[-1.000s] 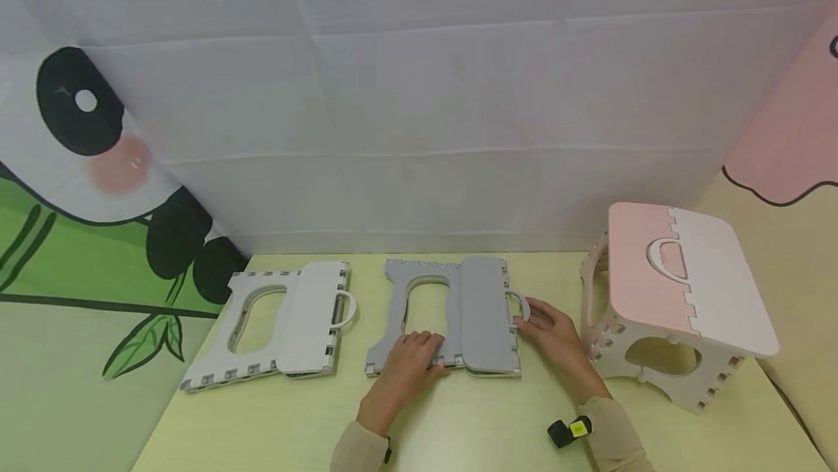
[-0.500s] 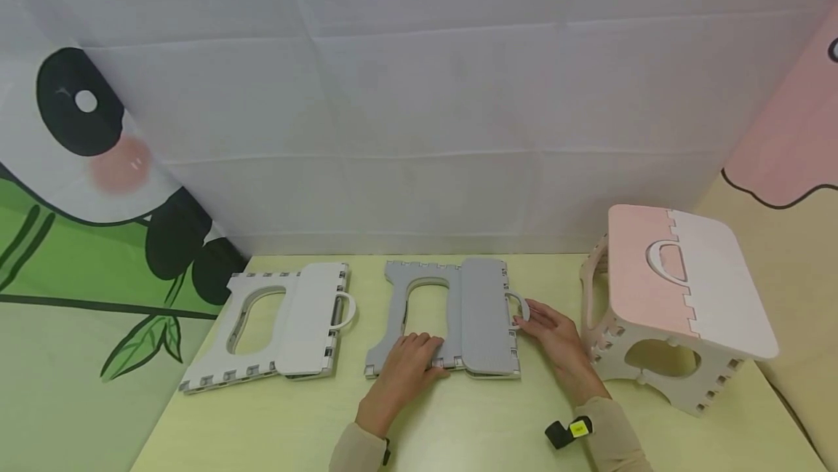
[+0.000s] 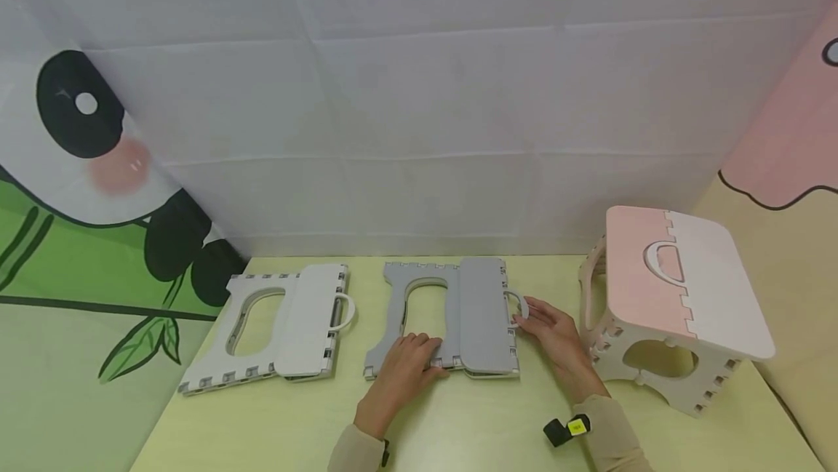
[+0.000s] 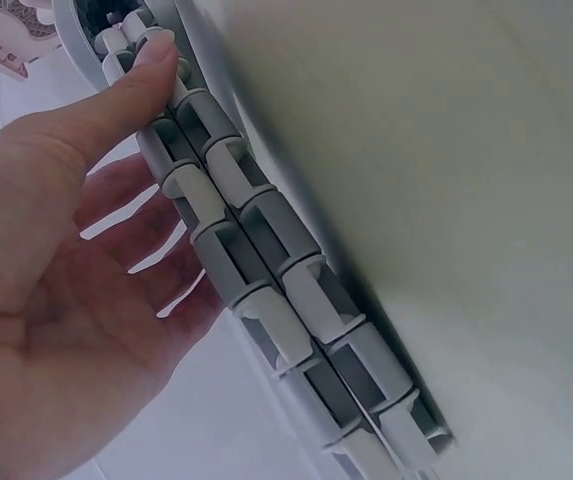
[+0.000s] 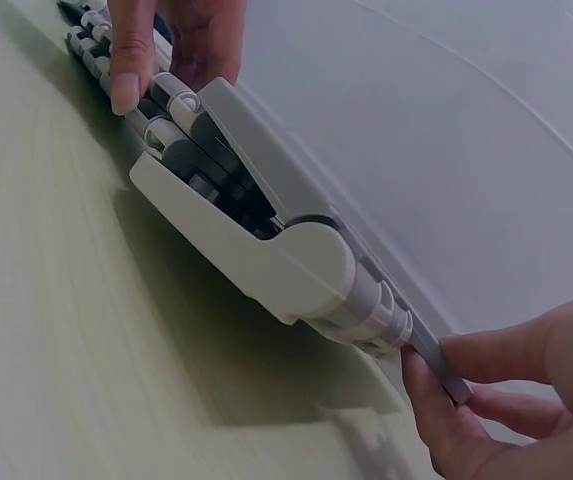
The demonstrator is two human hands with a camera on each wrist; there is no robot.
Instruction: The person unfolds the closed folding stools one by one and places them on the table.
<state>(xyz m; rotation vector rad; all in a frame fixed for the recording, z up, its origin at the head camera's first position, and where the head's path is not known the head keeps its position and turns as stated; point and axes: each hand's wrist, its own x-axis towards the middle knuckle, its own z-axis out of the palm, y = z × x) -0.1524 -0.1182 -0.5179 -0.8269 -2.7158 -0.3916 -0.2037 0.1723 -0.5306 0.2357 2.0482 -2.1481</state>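
Note:
A grey folding stool (image 3: 484,316), folded flat, lies in the middle of the table in the head view. My left hand (image 3: 407,369) grips its near edge, fingers over the top face. In the left wrist view the thumb (image 4: 146,75) presses on the row of hinge knuckles (image 4: 266,260) along that edge. At the stool's right end my right hand (image 3: 553,334) pinches the small curved handle (image 3: 521,305). The right wrist view shows thumb and fingers on both sides of the handle (image 5: 434,358), and the seat panels (image 5: 266,150) folded together with a narrow gap.
A white folding stool (image 3: 308,323), also folded flat, lies to the left on the pale yellow table (image 3: 471,428). On the right stands an unfolded pink and white stool (image 3: 644,276), close to my right hand. A white cloth (image 3: 419,130) hangs behind the table.

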